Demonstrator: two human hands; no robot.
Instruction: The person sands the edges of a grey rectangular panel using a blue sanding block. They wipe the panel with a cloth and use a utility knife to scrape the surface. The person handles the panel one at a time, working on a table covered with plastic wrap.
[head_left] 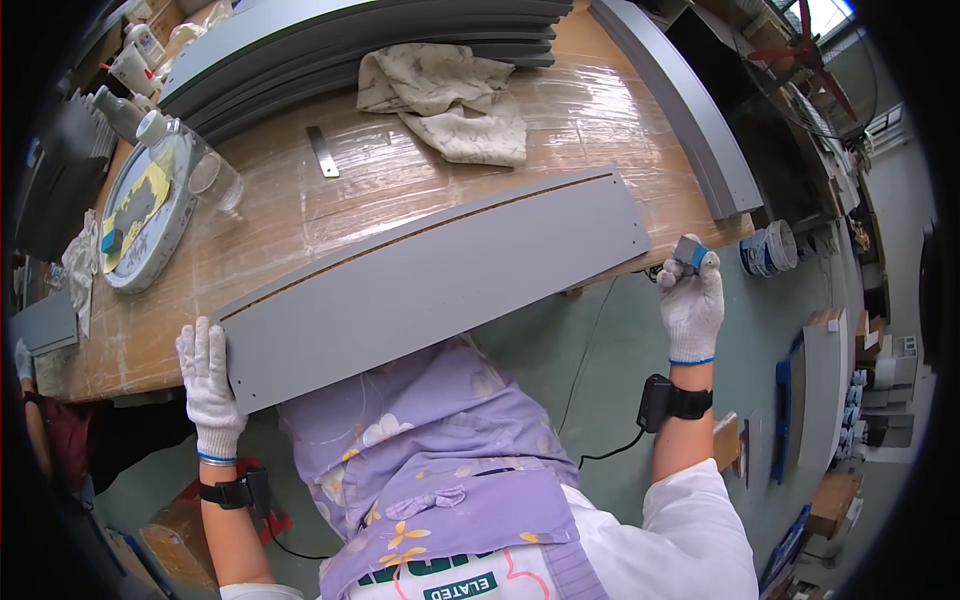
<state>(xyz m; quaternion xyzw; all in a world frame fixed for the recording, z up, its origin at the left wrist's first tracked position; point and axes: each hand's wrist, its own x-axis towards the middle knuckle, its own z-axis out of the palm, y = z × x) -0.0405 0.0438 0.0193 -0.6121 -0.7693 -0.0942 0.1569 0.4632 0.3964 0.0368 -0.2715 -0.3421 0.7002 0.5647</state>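
A long grey panel (pixel 430 285) with a narrow brown groove along its far edge and small holes at its ends lies across the near side of the table. My left hand (pixel 209 375), in a white knit glove, rests against the panel's left end with its fingers stretched out. Off the panel's right end, my right hand (pixel 692 300), gloved too, is closed on a small grey-and-blue block (pixel 688 252), held apart from the panel. Whether the block is a scraper or a sanding piece I cannot tell.
A stained cloth (pixel 450 100) and a flat metal strip (pixel 322 152) lie beyond the panel, before stacked grey panels (pixel 360 60). At left, a round lid (pixel 150 240) carries a yellow sheet beside a clear bottle (pixel 165 135). Another grey panel (pixel 690 110) lines the right edge.
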